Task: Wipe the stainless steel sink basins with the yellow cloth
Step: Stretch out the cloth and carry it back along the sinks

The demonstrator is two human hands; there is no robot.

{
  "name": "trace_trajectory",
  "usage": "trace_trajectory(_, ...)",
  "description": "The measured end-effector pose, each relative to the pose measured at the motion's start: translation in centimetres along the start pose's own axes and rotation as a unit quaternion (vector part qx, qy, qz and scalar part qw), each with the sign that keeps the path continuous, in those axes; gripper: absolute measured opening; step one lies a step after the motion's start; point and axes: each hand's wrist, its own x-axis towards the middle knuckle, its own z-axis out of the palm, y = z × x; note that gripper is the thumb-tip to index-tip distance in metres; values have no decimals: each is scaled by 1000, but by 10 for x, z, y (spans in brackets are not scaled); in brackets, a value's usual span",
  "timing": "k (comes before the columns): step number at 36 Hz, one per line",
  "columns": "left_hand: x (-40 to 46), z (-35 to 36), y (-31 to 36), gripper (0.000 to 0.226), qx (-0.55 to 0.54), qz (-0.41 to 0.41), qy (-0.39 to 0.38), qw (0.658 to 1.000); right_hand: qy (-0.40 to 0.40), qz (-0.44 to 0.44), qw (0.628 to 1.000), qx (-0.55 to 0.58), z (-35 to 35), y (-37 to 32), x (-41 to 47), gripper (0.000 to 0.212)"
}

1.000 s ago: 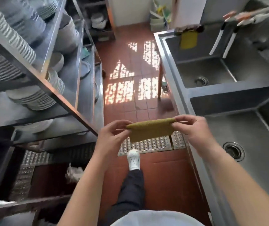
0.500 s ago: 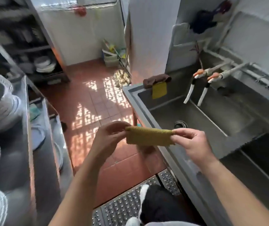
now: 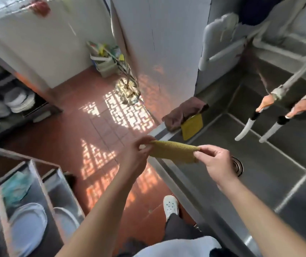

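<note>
A folded yellow cloth (image 3: 174, 152) is stretched between both hands in mid-air, above the near rim of the stainless steel sink (image 3: 176, 175). My left hand (image 3: 139, 154) pinches its left end and my right hand (image 3: 217, 164) pinches its right end. The far basin (image 3: 271, 164) lies just right of the hands, its drain (image 3: 238, 166) partly hidden behind my right hand. A second basin (image 3: 300, 206) sits nearer, at the lower right.
A brown rag (image 3: 182, 113) and a yellow sponge cloth (image 3: 192, 127) hang on the sink's far rim. Two taps with orange handles (image 3: 278, 110) hang over the basin. A steel rack with plates (image 3: 28, 219) stands at left. A mop (image 3: 128, 89) rests on the red tile floor.
The view has lifted and turned toward the far basin. Both hands have kept their pinch on the cloth and moved right, over the sink rim.
</note>
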Motion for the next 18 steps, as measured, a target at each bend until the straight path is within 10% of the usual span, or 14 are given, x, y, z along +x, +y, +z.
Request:
trace_trajectory(11,119,6,48,13,69,-22,-101,992,-80,-54,984,-146,72,-22,55,63)
trace_trajectory(18,179,-7,64,16,5,-34,-230,973,153,-94,977,-116,123,-44,70,31)
